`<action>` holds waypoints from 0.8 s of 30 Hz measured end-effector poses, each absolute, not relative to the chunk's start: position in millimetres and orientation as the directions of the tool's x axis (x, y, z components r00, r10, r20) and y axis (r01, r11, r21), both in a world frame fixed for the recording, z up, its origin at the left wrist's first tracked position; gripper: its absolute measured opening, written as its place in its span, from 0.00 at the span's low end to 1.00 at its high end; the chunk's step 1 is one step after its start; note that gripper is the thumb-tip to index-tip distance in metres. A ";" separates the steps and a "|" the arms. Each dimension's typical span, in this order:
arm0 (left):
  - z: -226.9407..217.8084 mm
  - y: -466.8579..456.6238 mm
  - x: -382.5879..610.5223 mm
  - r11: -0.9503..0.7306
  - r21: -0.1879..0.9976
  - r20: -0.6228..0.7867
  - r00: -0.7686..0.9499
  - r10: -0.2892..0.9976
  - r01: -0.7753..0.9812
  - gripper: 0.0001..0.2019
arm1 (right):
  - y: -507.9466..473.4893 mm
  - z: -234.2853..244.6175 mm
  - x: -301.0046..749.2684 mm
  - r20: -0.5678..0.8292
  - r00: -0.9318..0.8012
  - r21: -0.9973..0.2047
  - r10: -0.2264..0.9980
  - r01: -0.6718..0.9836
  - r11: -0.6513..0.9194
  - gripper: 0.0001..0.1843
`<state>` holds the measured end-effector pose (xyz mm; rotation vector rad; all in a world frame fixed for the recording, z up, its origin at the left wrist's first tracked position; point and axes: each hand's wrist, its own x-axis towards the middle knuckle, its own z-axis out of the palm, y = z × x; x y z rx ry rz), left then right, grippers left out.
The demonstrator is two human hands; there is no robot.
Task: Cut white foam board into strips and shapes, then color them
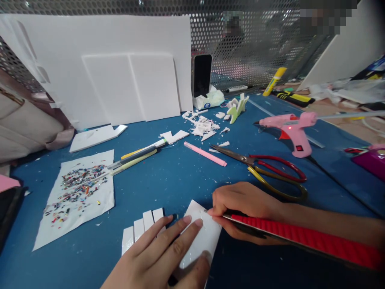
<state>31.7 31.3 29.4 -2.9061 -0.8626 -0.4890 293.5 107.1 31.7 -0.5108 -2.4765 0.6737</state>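
My left hand [168, 245] lies flat with fingers spread, pressing on a small white foam board piece [207, 233]. Under and beside its fingers sit several narrow white strips [138, 228] in a row. In my right hand [243, 204] is a cutter knife [300, 233] with a red ribbed handle. The fingers close around its front end, which meets the top edge of the white piece; most of the blade is hidden. Scissors [249, 160] with red and yellow handles lie just beyond my right hand.
A pink glue gun [294, 126] stands at the right with its cord trailing. A pink marker [204, 153], white scraps [203, 126] and pens [141, 152] lie mid-table. Beads cover a white sheet [102, 204] at left. A white board [60, 68] and a phone [202, 76] stand behind.
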 end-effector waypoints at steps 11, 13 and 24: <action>20.3 36.5 24.4 -0.888 -0.127 0.300 0.871 0.390 0.441 0.17 | 103.4 39.7 293.3 0.341 -0.818 -0.528 0.464 0.242 0.814 0.10; 20.1 36.6 24.7 -0.888 -0.141 0.291 0.876 0.385 0.438 0.18 | 102.9 39.9 293.3 0.334 -0.817 -0.522 0.471 0.256 0.814 0.11; 17.2 35.7 23.5 -0.868 -0.152 0.297 0.859 0.417 0.474 0.18 | 98.7 46.0 294.3 0.250 -0.810 -0.589 0.530 0.308 0.747 0.11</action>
